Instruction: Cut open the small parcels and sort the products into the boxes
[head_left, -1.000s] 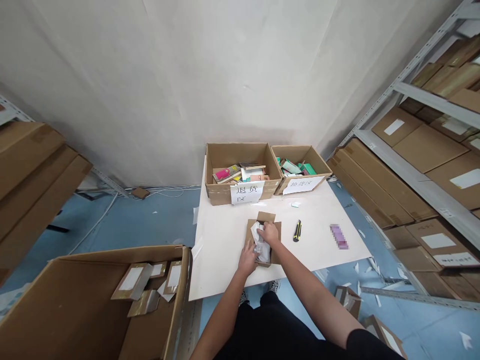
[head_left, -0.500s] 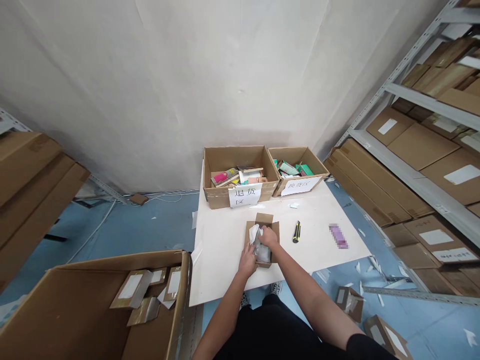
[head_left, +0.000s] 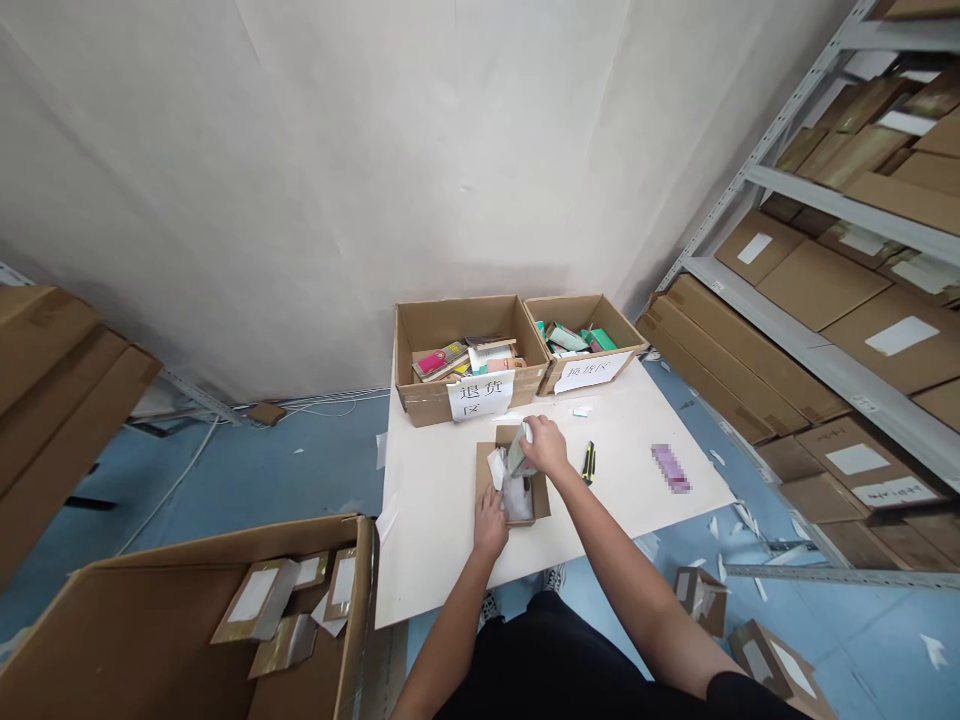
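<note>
A small open cardboard box (head_left: 484, 478) sits on a white worktop (head_left: 442, 540). The right hand (head_left: 545, 447) has its grip closed round a pale green packet (head_left: 519, 453), just above the box. The left hand (head_left: 491, 522) grips the box's near rim. Crumpled white wrapping (head_left: 516, 498) lies inside the box.

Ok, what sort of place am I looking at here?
Probably a warehouse returns station: metal shelving stacked with cartons, two labelled boxes of small goods on a white board, and the right hand holding an item over an opened parcel.
</note>
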